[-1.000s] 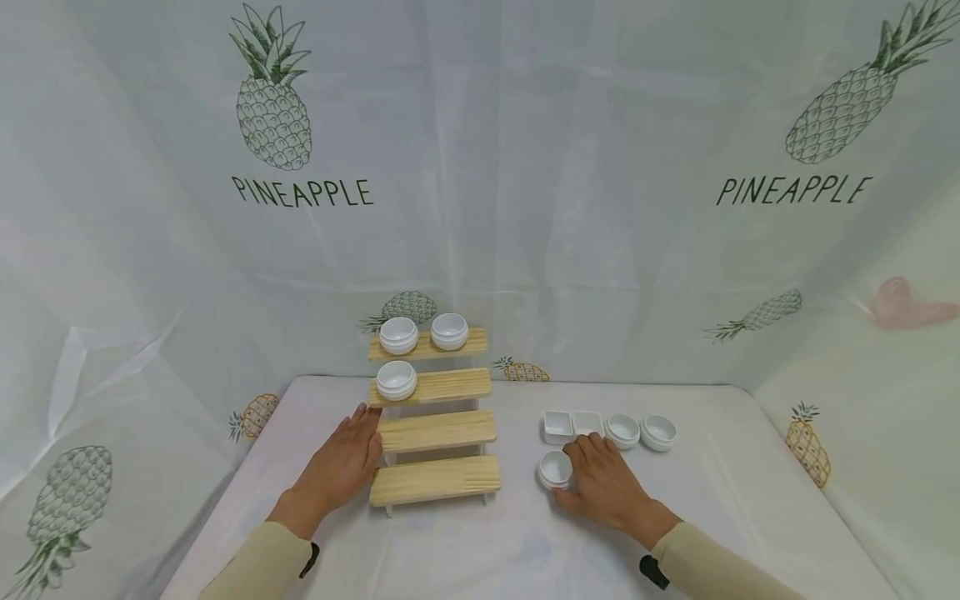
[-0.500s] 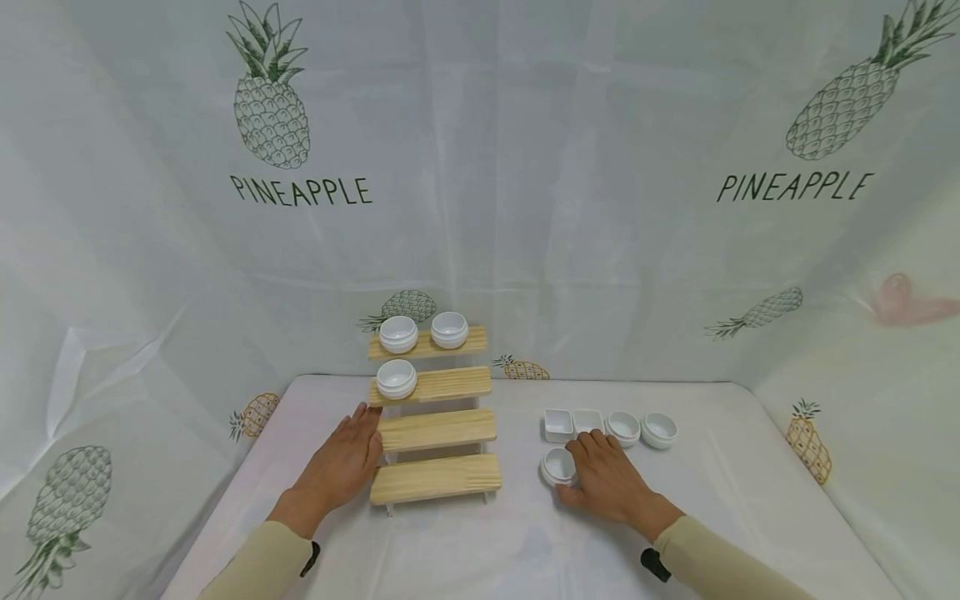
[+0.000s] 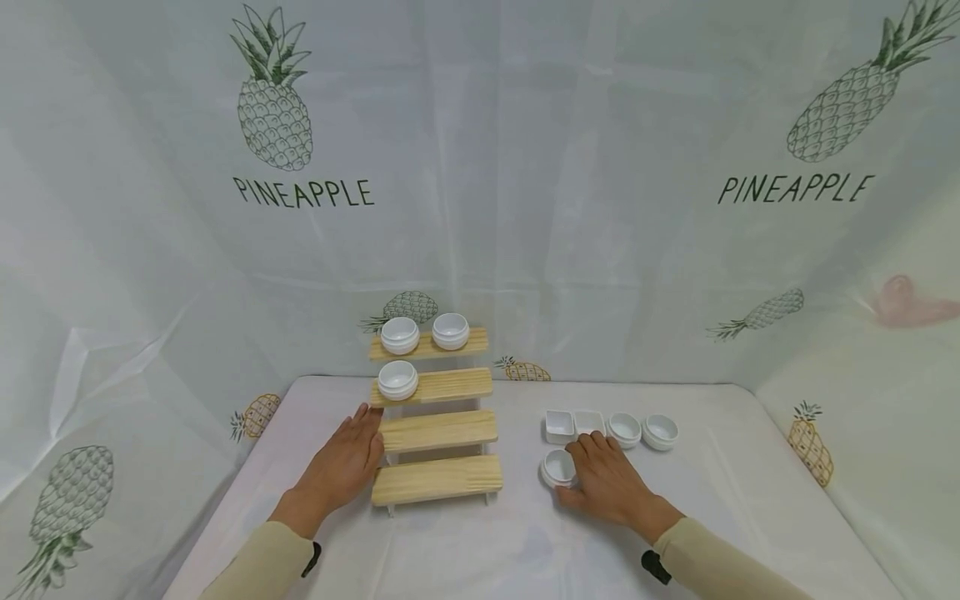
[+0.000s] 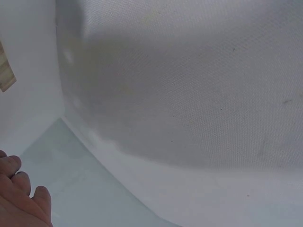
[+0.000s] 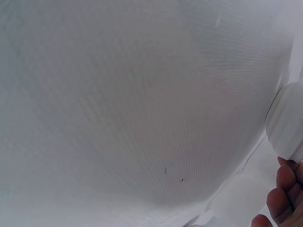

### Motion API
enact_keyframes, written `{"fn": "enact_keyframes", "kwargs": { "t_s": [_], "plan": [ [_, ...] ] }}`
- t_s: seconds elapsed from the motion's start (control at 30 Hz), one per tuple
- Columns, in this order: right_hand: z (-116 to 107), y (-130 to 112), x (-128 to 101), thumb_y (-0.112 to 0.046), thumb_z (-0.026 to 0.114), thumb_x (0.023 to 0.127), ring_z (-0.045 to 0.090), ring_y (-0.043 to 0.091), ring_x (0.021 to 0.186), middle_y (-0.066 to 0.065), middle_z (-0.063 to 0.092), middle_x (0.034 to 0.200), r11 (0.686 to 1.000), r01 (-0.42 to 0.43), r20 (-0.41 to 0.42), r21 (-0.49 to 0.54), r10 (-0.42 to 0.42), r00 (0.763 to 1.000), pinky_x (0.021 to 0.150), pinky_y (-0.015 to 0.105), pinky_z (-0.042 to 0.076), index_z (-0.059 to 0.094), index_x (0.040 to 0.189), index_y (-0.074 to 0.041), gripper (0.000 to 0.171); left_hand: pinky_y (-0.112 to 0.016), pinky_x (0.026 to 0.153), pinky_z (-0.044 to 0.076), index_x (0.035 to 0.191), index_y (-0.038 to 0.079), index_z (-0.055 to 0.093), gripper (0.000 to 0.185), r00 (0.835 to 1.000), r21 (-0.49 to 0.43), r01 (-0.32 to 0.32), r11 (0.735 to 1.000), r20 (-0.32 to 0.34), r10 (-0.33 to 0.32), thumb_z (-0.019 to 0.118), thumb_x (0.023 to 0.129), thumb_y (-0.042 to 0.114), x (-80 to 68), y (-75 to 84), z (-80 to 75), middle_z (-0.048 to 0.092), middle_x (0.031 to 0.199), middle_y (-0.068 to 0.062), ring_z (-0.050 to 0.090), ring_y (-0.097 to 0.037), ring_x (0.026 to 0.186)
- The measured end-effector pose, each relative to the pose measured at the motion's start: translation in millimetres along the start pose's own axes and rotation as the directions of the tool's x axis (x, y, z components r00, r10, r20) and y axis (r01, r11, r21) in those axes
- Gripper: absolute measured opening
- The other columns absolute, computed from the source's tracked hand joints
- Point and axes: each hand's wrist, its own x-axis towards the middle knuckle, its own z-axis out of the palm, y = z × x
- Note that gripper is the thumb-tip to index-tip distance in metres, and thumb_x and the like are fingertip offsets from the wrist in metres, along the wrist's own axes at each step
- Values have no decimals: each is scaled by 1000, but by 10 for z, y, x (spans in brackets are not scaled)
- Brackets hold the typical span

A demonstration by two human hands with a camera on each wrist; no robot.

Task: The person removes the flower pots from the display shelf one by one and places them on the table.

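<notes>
In the head view my right hand [image 3: 609,482] holds a small white round bowl [image 3: 558,469] by its right side, thumb at the near edge and fingers at the far edge. The same bowl [image 5: 286,120] shows beside the fingertips in the right wrist view. My left hand [image 3: 341,461] rests with extended fingers against the left side of a wooden stepped display stand [image 3: 437,478]. White bowls stand on this stand: two on the top step, and one bowl [image 3: 397,379] at the left of the step below.
Behind the right hand, a row holds a white square dish [image 3: 559,426], another square dish [image 3: 588,422] partly hidden by the fingers, and two round bowls, the outer bowl [image 3: 661,432] at the right. A pineapple-print curtain [image 3: 600,250] closes off the white table's back and sides.
The bowl at my right hand has shifted very slightly to the right, closer into the hand. My left hand and the stand have stayed in place.
</notes>
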Motion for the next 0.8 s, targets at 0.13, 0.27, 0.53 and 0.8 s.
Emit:
{"fn": "enact_keyframes", "kwargs": {
  "t_s": [0.13, 0.27, 0.53, 0.8],
  "plan": [
    [-28, -11, 14, -52, 80, 83, 48, 22, 90, 3, 55, 95, 1000, -4, 6, 0, 4, 1000, 81, 41, 46, 64, 108, -6, 54, -57, 130, 27, 159, -9, 36, 58, 1000, 1, -1, 1000, -8, 1, 30, 117, 30, -4, -8, 9, 37, 167, -23, 27, -40, 159],
    [-92, -22, 80, -56, 79, 83, 50, 24, 92, 6, 59, 100, 1000, -2, -13, -19, 2, 1000, 82, 42, 48, 66, 111, -4, 60, -57, 130, 27, 159, -9, 36, 58, 1000, 10, 3, 1000, -9, -3, 29, 117, 31, 1, -19, 22, 37, 167, -23, 28, -39, 159],
    [-310, -139, 462, -54, 78, 85, 50, 25, 90, 6, 61, 98, 999, 43, -129, -28, -47, 990, 76, 37, 43, 70, 111, -4, 57, -57, 130, 27, 159, -10, 36, 57, 1000, 23, 4, 1000, -2, -4, 31, 117, 29, 0, 7, 4, 37, 167, -23, 28, -40, 159],
    [-604, -573, 1080, -55, 74, 91, 55, 28, 99, 9, 64, 106, 998, 69, -171, 10, -67, 983, 84, 43, 47, 69, 119, -4, 58, -56, 129, 29, 159, -9, 37, 57, 1000, 59, -5, 998, -21, 6, 32, 116, 28, -9, 0, 3, 38, 167, -22, 31, -40, 158]
  ]
}}
